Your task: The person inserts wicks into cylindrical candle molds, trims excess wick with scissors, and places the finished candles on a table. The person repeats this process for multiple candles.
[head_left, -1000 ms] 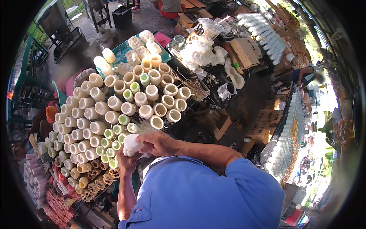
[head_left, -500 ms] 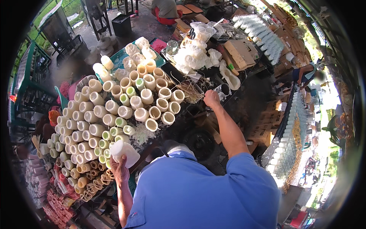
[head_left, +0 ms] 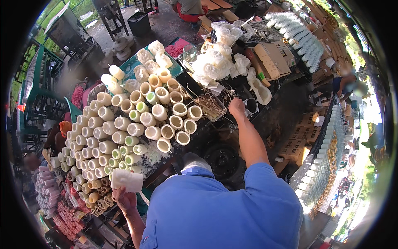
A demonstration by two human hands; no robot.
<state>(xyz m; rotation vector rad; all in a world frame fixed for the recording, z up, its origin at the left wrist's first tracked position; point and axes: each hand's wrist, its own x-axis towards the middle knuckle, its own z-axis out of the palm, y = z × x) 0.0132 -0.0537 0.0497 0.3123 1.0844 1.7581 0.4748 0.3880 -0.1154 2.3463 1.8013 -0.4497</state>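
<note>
My left hand (head_left: pixel 125 198) is closed round the lower side of a thick white pillar candle (head_left: pixel 127 180), held above the lower edge of a crowd of hollow candles. These cream and pale green cylinders (head_left: pixel 122 123) stand packed together, several with wicks poking out. My right hand (head_left: pixel 237 108) is closed in a fist beside a bundle of thin, straw-like wicks (head_left: pixel 210 105). What its fingers hold, if anything, is hidden. Just right of that hand lies a grey-white round tin (head_left: pixel 251 106).
White flower-like wax pieces (head_left: pixel 213 64) are heaped behind the wicks, beside a cardboard box (head_left: pixel 271 60). A teal tray (head_left: pixel 137 66) carries more candles. Rows of glasses (head_left: pixel 300 41) stand far right. Another person (head_left: pixel 346 83) is at the right; one more (head_left: pixel 190 9) squats at the back.
My left hand has tipped the candle onto its side and lowered it slightly. My right hand stays closed by the wicks. The whole view has shifted a little.
</note>
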